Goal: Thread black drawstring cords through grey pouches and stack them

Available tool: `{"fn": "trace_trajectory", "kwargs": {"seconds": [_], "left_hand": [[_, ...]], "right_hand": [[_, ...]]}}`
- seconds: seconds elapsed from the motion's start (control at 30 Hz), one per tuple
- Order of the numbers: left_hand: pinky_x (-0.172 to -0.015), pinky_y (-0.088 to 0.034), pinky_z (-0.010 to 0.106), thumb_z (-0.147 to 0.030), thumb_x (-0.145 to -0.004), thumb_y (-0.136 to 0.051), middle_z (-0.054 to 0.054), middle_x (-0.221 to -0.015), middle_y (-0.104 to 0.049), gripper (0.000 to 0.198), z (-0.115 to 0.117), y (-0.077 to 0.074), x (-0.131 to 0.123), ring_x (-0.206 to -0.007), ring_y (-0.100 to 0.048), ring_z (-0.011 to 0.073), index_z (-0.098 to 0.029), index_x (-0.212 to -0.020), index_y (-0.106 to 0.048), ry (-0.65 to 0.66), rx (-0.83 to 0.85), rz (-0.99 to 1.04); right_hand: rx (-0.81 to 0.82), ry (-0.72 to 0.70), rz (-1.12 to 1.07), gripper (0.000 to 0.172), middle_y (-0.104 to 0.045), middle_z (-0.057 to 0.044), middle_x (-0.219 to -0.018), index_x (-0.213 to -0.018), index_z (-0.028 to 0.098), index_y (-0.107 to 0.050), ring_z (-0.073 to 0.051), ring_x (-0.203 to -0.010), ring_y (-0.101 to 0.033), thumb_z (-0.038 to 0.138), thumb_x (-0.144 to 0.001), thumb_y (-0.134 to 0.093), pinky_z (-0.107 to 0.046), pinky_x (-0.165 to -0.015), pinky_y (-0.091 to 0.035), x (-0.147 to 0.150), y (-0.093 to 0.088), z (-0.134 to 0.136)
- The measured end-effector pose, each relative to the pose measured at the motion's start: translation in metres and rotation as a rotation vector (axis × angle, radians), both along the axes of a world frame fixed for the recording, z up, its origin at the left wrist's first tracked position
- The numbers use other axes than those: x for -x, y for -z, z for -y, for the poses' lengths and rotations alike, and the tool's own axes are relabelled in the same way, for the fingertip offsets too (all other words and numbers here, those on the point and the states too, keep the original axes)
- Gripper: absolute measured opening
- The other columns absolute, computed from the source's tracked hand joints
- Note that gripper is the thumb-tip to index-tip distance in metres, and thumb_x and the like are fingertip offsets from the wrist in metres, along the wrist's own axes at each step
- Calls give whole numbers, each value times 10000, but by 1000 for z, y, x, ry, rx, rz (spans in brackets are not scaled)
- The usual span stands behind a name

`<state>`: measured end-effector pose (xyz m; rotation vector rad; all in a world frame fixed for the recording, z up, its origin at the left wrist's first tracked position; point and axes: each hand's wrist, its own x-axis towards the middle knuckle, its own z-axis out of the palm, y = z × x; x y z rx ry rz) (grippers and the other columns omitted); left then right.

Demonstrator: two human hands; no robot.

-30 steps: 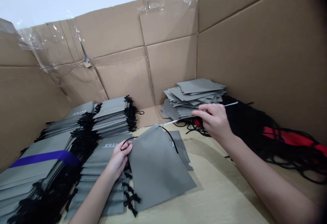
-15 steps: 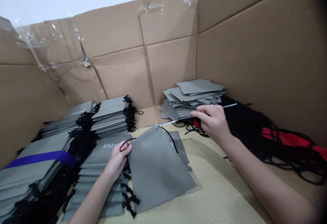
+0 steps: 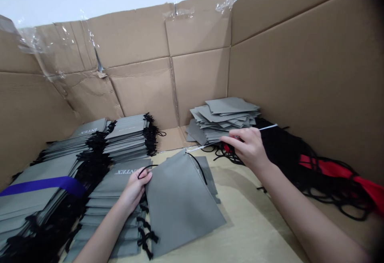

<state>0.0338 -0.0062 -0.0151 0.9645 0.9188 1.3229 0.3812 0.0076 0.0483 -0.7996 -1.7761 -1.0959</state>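
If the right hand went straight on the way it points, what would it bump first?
Probably the pile of flat gray bags ahead of the right hand, which holds a white stick. It's hard to tell how far away the pile is, though.

I read the work surface, a pale tan board [image 3: 255, 231], as carrying stacked grey drawstring bags [image 3: 120, 185] at left, a pile of loose grey fabric panels [image 3: 225, 113] at the rear, and a tangle of black cord [image 3: 288, 155] at right.
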Motion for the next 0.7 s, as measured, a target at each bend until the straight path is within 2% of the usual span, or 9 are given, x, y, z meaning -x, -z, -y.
{"fn": "trace_trajectory", "kwargs": {"seconds": [0.2, 0.43, 0.57, 0.7], "left_hand": [[-446, -318, 152, -165, -482, -804, -68, -498, -434, 430, 0, 1, 4, -442, -407, 48, -169, -508, -375, 78, 64, 10], [-416, -260, 162, -203, -497, -798, -70, -483, -414, 437, 4, -2, 4, -410, -354, 53, -184, -532, -363, 187, 94, -9], [-455, -286, 160, -221, -554, -770, -59, -525, -438, 373, 5, -4, 3, -459, -372, 70, -181, -553, -399, 200, 41, -35], [-537, -342, 170, -203, -567, -754, -22, -574, -498, 249, 6, -11, 2, -577, -453, 124, -180, -556, -506, 121, -116, -267]], "right_hand": [[-14, -55, 30, 281, -621, -23, -700, -801, 226, -686, -128, -648, -540, 117, -877, -439, -298, -652, -354, -2, -1, 3], [-45, -147, -38, 299, -597, -20, -666, -757, 236, -698, -126, -627, -542, 128, -876, -447, -295, -634, -359, 3, -4, 7], [-57, -157, -34, 273, -602, -19, -678, -757, 236, -697, -120, -613, -537, 118, -864, -474, -292, -618, -353, 7, -5, 11], [-46, -159, -5, 262, -608, -17, -687, -790, 232, -696, -121, -612, -536, 75, -842, -494, -290, -612, -346, 10, -2, 11]]}}
